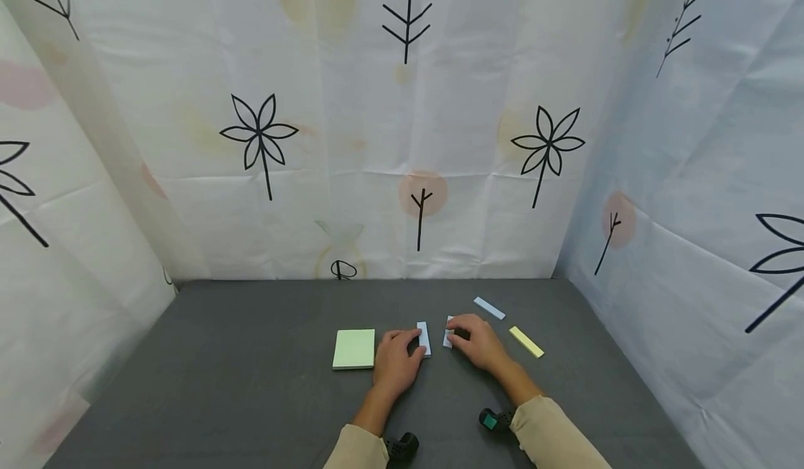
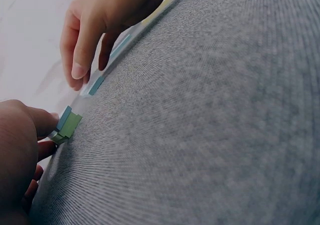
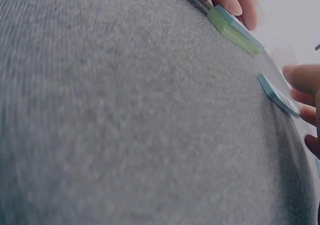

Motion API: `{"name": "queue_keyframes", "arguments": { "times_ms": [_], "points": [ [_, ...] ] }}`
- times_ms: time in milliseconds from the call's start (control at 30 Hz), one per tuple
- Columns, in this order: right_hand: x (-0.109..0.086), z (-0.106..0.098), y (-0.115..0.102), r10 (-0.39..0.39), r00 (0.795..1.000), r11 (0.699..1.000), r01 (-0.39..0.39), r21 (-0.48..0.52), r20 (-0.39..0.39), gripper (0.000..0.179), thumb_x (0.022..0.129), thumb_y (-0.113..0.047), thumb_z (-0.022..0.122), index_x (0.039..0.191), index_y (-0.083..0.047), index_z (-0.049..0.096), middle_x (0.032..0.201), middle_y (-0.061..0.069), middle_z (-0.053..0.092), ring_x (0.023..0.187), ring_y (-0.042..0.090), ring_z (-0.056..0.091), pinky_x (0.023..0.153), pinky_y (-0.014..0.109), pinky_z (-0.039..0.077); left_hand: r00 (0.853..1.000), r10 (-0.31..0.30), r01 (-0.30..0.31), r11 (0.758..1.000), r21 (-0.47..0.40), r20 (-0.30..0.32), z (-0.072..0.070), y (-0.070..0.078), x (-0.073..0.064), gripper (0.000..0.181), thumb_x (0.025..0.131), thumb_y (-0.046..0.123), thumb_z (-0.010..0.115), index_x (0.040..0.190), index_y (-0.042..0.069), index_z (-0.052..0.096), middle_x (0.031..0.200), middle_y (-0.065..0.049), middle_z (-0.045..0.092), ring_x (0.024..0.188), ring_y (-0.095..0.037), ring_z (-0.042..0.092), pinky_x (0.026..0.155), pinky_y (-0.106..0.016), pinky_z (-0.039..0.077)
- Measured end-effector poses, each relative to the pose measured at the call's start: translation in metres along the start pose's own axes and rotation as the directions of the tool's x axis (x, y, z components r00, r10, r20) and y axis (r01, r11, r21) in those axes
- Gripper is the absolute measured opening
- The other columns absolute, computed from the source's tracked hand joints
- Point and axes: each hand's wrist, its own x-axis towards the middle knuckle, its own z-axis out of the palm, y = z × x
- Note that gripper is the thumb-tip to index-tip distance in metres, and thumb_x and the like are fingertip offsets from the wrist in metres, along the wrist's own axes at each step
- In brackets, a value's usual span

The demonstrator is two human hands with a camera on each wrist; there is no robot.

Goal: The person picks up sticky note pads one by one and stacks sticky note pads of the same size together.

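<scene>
My left hand (image 1: 396, 361) pinches a narrow light-blue sticky-note pad (image 1: 423, 340) between thumb and fingers. In the left wrist view this blue pad lies on a narrow green pad (image 2: 71, 126), which also shows beneath it in the right wrist view. To the right, my right hand (image 1: 480, 343) hovers over a second narrow blue pad (image 1: 447, 340), thumb and index finger apart near its two ends. The right wrist view shows a gap between the thumb and this pad (image 3: 276, 96); whether another fingertip touches it, I cannot tell.
A square pale-green sticky-note pad (image 1: 354, 349) lies left of my left hand. Beyond my right hand are another blue strip pad (image 1: 489, 308) and a yellow one (image 1: 526, 342). Patterned white cloth walls (image 1: 352, 218) enclose the dark grey table (image 1: 251, 378) at the back and sides.
</scene>
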Motion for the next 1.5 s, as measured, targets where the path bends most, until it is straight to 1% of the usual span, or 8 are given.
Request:
{"name": "queue_keyframes", "arguments": {
  "times_ms": [200, 300, 567, 733, 967, 1133, 1300, 1500],
  "points": [
    [0.002, 0.004, 0.003, -0.004, 0.999, 0.999, 0.002, -0.038, -0.039, 0.026, 0.078, -0.004, 0.079, 0.102, 0.002, 0.071, 0.113, 0.018, 0.066, 0.11, 0.038, 0.056, 0.093, 0.055, 0.041, 1.0, 0.004, -0.004, 1.0, 0.003, -0.003, 0.001, 0.0, -0.001, 0.034, 0.087, 0.028, 0.072, 0.118, 0.016, 0.071, 0.111, -0.005, 0.067, 0.111, -0.026, 0.055, 0.091, -0.048, 0.045],
    [0.002, 0.006, 0.005, 0.015, 0.999, 0.997, -0.018, -0.074, -0.041, 0.031, 0.077, -0.005, 0.08, 0.105, 0.003, 0.071, 0.115, 0.02, 0.065, 0.112, 0.04, 0.055, 0.094, 0.055, 0.041, 1.0, -0.002, 0.002, 1.0, -0.001, 0.001, 0.001, 0.0, -0.001, 0.034, 0.087, 0.028, 0.072, 0.119, 0.017, 0.071, 0.111, -0.005, 0.067, 0.112, -0.026, 0.055, 0.091, -0.048, 0.045],
    [0.007, 0.005, 0.006, 0.168, 0.986, 0.98, -0.166, -0.114, 0.016, 0.042, 0.083, -0.014, 0.075, 0.118, 0.008, 0.064, 0.126, 0.025, 0.058, 0.121, 0.045, 0.048, 0.099, 0.058, 0.036, 1.0, 0.018, -0.018, 1.0, -0.003, -0.019, 0.001, 0.0, -0.001, 0.033, 0.086, 0.026, 0.073, 0.117, 0.015, 0.072, 0.109, -0.006, 0.067, 0.11, -0.026, 0.056, 0.089, -0.048, 0.045],
    [0.009, 0.005, 0.008, 0.21, 0.976, 0.969, -0.201, -0.141, 0.051, 0.041, 0.087, -0.015, 0.07, 0.12, 0.01, 0.062, 0.128, 0.027, 0.056, 0.123, 0.046, 0.046, 0.1, 0.059, 0.034, 1.0, 0.016, -0.016, 1.0, -0.007, -0.01, 0.002, -0.002, 0.0, 0.033, 0.087, 0.027, 0.072, 0.118, 0.016, 0.071, 0.111, -0.005, 0.067, 0.111, -0.026, 0.055, 0.091, -0.048, 0.045],
    [0.011, 0.007, 0.005, 0.285, 0.959, 0.956, -0.283, -0.078, 0.016, 0.037, 0.085, -0.012, 0.073, 0.115, 0.007, 0.064, 0.127, 0.027, 0.056, 0.123, 0.046, 0.045, 0.102, 0.058, 0.033, 1.0, 0.019, -0.019, 1.0, -0.01, -0.011, 0.002, -0.002, 0.0, 0.033, 0.087, 0.027, 0.072, 0.119, 0.016, 0.071, 0.111, -0.005, 0.067, 0.112, -0.026, 0.055, 0.091, -0.048, 0.045],
    [0.012, 0.011, 0.001, 0.341, 0.938, 0.938, -0.344, -0.04, -0.068, 0.036, 0.078, -0.006, 0.079, 0.111, 0.002, 0.065, 0.117, 0.021, 0.062, 0.114, 0.04, 0.052, 0.097, 0.053, 0.039, 1.0, 0.014, -0.014, 1.0, -0.008, -0.011, 0.003, -0.003, -0.001, 0.033, 0.087, 0.027, 0.072, 0.119, 0.017, 0.071, 0.111, -0.004, 0.067, 0.112, -0.025, 0.055, 0.091, -0.047, 0.045],
    [0.012, 0.015, -0.006, 0.353, 0.922, 0.932, -0.361, -0.025, -0.159, 0.031, 0.074, -0.001, 0.08, 0.102, -0.001, 0.066, 0.103, 0.016, 0.065, 0.102, 0.036, 0.055, 0.09, 0.05, 0.042, 1.0, 0.01, -0.011, 1.0, -0.009, -0.014, 0.002, -0.002, 0.0, 0.034, 0.087, 0.027, 0.072, 0.119, 0.016, 0.071, 0.111, -0.004, 0.067, 0.111, -0.025, 0.055, 0.091, -0.047, 0.045],
    [0.012, 0.019, -0.013, 0.365, 0.91, 0.93, -0.368, 0.025, -0.194, 0.026, 0.075, 0.003, 0.077, 0.096, -0.006, 0.066, 0.084, 0.005, 0.063, 0.082, 0.025, 0.058, 0.076, 0.043, 0.045, 1.0, 0.001, -0.001, 1.0, -0.02, -0.006, 0.001, -0.001, -0.001, 0.034, 0.087, 0.027, 0.072, 0.119, 0.016, 0.071, 0.112, -0.005, 0.066, 0.111, -0.025, 0.055, 0.091, -0.048, 0.045]
  ]
}}
